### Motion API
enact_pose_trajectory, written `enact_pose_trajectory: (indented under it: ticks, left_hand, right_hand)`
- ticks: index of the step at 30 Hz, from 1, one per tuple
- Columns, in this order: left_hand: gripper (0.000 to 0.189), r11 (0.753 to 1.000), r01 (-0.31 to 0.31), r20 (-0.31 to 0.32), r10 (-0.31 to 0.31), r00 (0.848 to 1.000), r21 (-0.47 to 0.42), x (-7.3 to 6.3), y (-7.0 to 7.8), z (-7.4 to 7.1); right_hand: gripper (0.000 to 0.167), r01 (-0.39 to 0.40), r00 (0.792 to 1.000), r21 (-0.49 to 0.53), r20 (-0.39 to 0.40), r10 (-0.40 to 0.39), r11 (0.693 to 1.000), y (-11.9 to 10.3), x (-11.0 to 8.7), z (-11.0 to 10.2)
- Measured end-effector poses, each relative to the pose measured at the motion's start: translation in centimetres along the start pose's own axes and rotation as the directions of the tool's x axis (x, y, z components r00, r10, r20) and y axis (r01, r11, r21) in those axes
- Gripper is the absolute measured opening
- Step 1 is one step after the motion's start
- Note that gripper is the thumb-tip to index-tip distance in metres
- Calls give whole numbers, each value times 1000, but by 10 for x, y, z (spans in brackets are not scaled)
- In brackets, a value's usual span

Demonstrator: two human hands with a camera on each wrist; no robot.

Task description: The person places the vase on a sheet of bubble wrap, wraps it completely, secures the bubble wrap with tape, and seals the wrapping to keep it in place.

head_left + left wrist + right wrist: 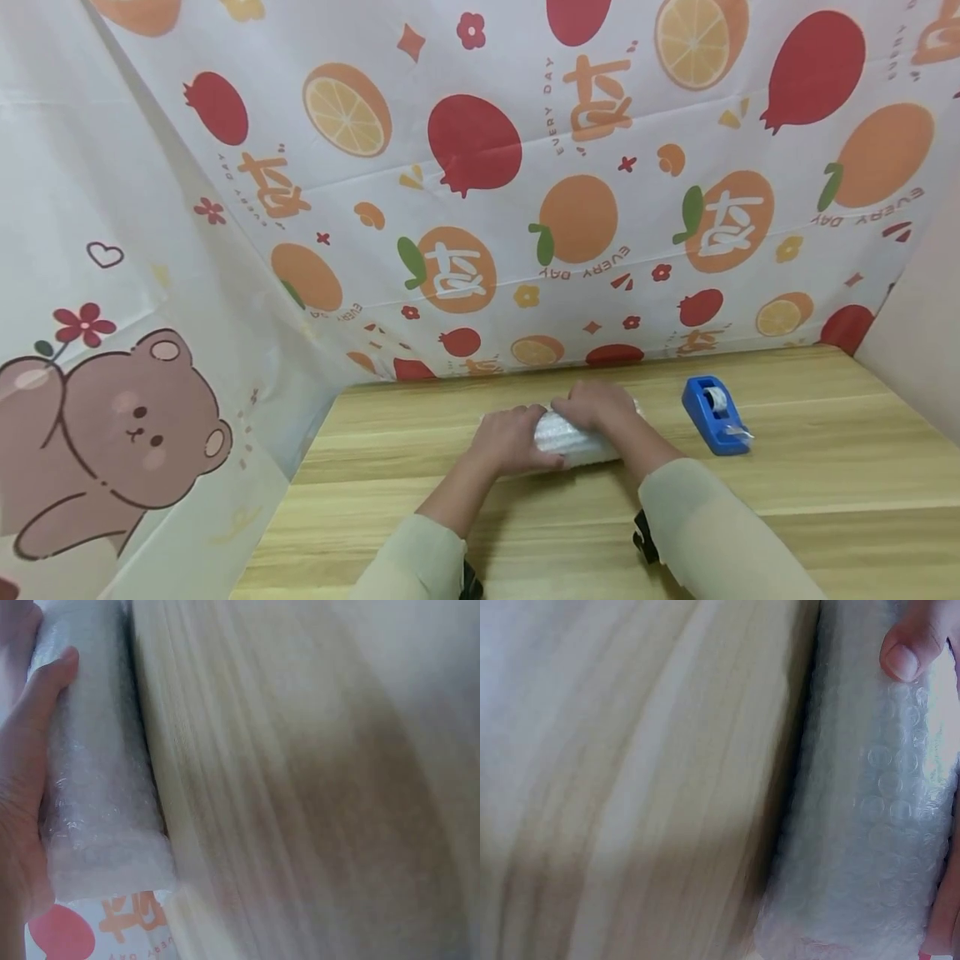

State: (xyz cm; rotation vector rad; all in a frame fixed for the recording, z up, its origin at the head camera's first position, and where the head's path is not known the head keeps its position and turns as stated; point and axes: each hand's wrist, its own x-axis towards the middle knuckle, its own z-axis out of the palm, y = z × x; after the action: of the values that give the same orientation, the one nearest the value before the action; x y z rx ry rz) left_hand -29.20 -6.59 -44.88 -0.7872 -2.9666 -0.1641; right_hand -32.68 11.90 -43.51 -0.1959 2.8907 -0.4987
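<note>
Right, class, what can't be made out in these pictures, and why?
Anything inside the bubble-wrap bundle, all views: hidden by the wrap.
Part of the left hand, left wrist view: cut off by left edge.
Palm of the right hand, head view: hidden by the hand's back.
Tabletop grain, left wrist view: blurred.
Fine detail on the blue tape dispenser, head view: too small.

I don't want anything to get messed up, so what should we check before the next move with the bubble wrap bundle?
1. Left hand holding the bubble wrap bundle: ok, it grips the left part.
2. Right hand holding it too: ok, it grips the right part.
3. Tape dispenser standing upright on the table: ok, to the right of the bundle.
4. Tape end easy to grab: ok, a clear piece sticks out.
5. Bundle taped closed: cannot tell.
</note>
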Motion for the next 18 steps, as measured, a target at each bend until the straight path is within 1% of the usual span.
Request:
enact_pose_trajectory:
  ticks: [10, 18]
  left_hand:
    - [78, 998, -3, 61, 7, 998, -61, 10, -7, -3]
    - [84, 997, 14, 106, -6, 994, -80, 14, -9, -7]
  right_hand:
    - [45, -16, 998, 17, 54, 15, 1000, 1, 8, -8]
    - [44, -21, 996, 32, 91, 18, 999, 3, 14, -10]
